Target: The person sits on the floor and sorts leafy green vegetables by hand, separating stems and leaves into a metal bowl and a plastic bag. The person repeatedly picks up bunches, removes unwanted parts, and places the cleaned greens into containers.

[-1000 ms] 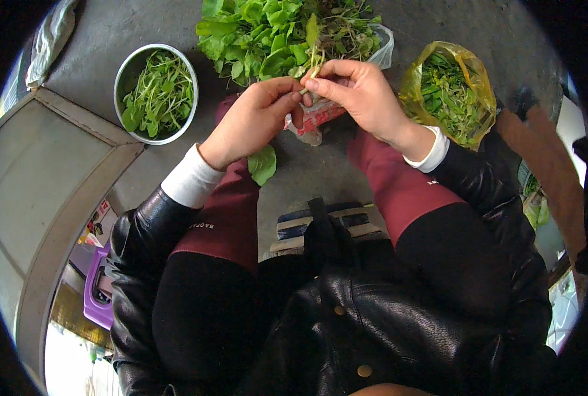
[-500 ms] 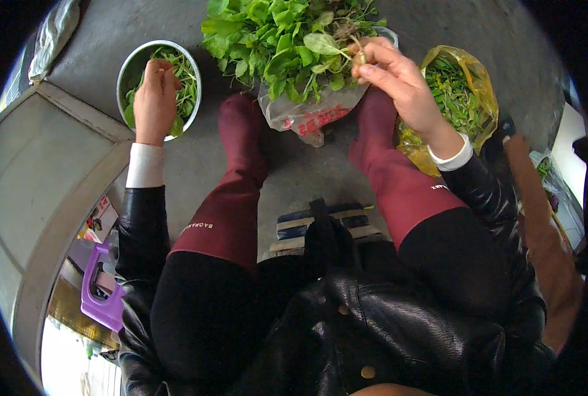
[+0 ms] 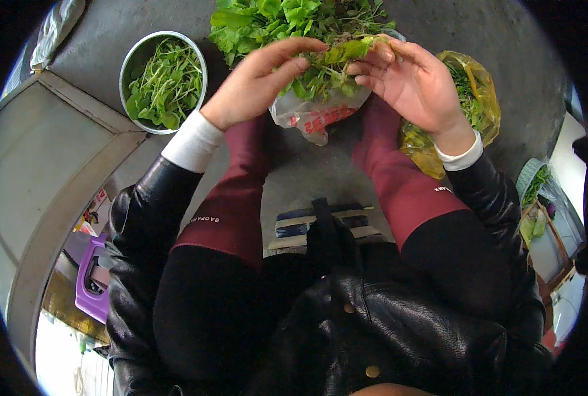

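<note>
My right hand [image 3: 416, 82] holds a yellowish-green leafy sprig [image 3: 350, 50] between thumb and fingertips, above the greens pile. Reaching in from the left, my left hand [image 3: 261, 76] has thumb and forefinger apart at the sprig's left end. Whether it touches the sprig, I cannot tell. Under both hands a heap of leafy greens [image 3: 261, 20], roots on some, lies on a clear plastic bag [image 3: 320, 119] with red print. To the left stands a round metal bowl [image 3: 123, 92] holding loose picked greens [image 3: 168, 82].
Right of my right hand sits a yellow plastic bag [image 3: 490, 109] with greens in it. My maroon boots [image 3: 231, 211] flank the clear bag on the grey floor. A grey-framed panel [image 3: 63, 105] and a purple plastic thing [image 3: 91, 284] are at left. A basket [image 3: 528, 178] with vegetables stands far right.
My left hand has left the bowl and moved right to the sprig in my right hand. My right hand stays over the pile. More of the basket at right shows.
</note>
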### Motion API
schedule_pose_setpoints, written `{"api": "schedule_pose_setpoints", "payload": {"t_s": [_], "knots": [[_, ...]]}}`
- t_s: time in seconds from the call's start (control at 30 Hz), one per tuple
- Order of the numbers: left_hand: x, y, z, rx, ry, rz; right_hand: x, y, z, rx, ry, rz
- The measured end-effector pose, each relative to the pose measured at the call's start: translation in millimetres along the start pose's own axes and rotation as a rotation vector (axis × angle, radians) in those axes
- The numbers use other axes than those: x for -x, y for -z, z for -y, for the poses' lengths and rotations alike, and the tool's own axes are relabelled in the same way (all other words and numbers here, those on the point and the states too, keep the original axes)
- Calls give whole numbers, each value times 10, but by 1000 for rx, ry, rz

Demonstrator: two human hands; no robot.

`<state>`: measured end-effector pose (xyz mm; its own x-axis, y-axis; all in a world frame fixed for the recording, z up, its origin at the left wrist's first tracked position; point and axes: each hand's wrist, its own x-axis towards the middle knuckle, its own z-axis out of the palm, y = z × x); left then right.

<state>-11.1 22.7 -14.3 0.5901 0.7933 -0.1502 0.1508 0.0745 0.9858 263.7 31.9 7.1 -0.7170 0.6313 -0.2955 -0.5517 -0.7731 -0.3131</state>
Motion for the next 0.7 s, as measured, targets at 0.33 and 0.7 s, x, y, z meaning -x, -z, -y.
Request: {"api": "schedule_pose_setpoints", "payload": {"t_s": [0.33,0.7], "knots": [[180,-294,-155,663,339,157,56,114,-3,-102,14,-53],[331,-197,-26,597,564,56,476,412,89,-40,199,-201]]}}
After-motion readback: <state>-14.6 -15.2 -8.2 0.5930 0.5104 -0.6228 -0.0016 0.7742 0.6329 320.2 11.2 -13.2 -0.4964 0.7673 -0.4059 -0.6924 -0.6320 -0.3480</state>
